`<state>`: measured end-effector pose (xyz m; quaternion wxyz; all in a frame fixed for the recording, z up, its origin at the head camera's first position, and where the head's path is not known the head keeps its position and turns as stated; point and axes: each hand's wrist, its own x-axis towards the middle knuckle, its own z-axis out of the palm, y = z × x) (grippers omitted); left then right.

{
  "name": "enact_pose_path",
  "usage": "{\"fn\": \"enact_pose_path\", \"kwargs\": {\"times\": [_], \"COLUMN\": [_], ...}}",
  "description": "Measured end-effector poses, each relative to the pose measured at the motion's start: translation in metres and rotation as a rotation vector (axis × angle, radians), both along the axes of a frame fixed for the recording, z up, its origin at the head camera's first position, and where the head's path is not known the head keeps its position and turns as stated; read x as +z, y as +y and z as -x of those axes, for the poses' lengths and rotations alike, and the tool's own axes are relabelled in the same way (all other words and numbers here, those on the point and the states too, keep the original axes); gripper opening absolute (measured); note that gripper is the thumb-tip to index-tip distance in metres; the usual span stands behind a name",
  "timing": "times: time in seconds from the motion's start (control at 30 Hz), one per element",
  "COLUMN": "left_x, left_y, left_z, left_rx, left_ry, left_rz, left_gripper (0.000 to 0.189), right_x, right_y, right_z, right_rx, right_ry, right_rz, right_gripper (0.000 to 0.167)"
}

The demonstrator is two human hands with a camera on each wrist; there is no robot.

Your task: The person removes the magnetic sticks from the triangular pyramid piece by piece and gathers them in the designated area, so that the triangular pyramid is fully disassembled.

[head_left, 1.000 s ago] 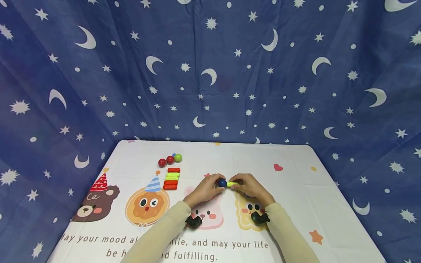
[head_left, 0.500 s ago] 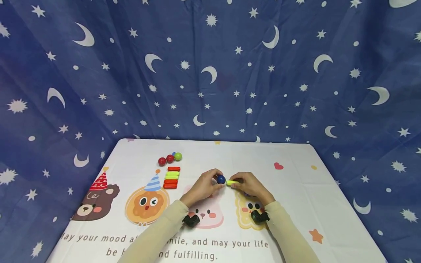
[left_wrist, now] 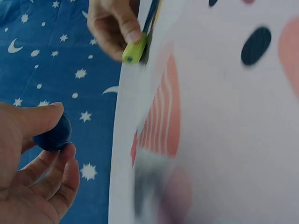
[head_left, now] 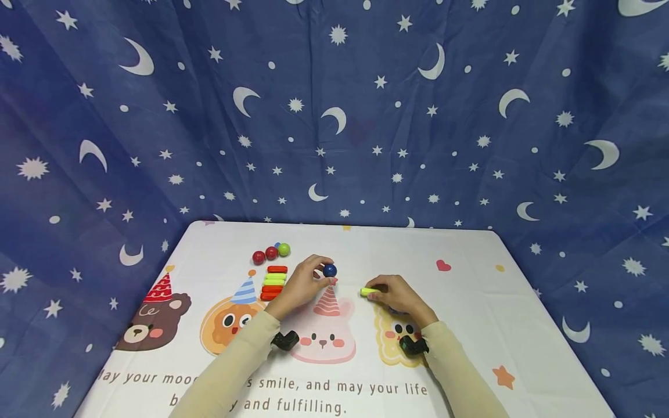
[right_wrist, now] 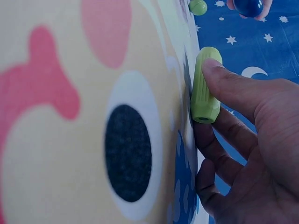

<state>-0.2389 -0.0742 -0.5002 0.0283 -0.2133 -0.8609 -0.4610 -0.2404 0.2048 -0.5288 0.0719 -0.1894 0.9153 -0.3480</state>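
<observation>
My left hand (head_left: 305, 283) pinches a dark blue ball (head_left: 330, 270) between thumb and fingertips, above the printed rabbit's striped hat. In the left wrist view the ball (left_wrist: 55, 135) shows between the thumb and the curled fingers. To its right, my right hand (head_left: 397, 296) holds a short yellow-green ribbed rod (head_left: 369, 291) close to the tabletop. The right wrist view shows the thumb pressed on this rod (right_wrist: 205, 86), with a small dark hole in its near end. A gap separates the ball from the rod.
Left of my hands lies a column of red and yellow-green rods (head_left: 274, 279). Behind it are two red balls (head_left: 265, 255), a green ball (head_left: 284, 249) and a partly hidden blue ball (head_left: 277, 245). A printed white cloth (head_left: 418, 249) covers the table; a starry curtain (head_left: 334, 174) stands behind.
The blue ball, at first against the end of the yellow-green rod, has come away from it. My left hand has carried it left and farther back. The right hand has barely moved.
</observation>
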Motion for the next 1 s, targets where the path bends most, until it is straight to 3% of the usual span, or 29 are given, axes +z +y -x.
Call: {"fn": "enact_pose_path", "kwargs": {"times": [0.57, 1.0], "left_x": [0.005, 0.011], "left_y": [-0.041, -0.068], "left_z": [0.016, 0.018], "left_rx": [0.142, 0.227], "left_ry": [0.007, -0.007], "left_rz": [0.004, 0.013], "left_gripper": [0.042, 0.043], "right_x": [-0.001, 0.001], "right_y": [-0.003, -0.002], "right_z": [-0.002, -0.002], "right_rx": [-0.026, -0.03], "right_ry": [-0.01, -0.017], "right_rz": [-0.022, -0.021], "right_gripper": [0.02, 0.019]}}
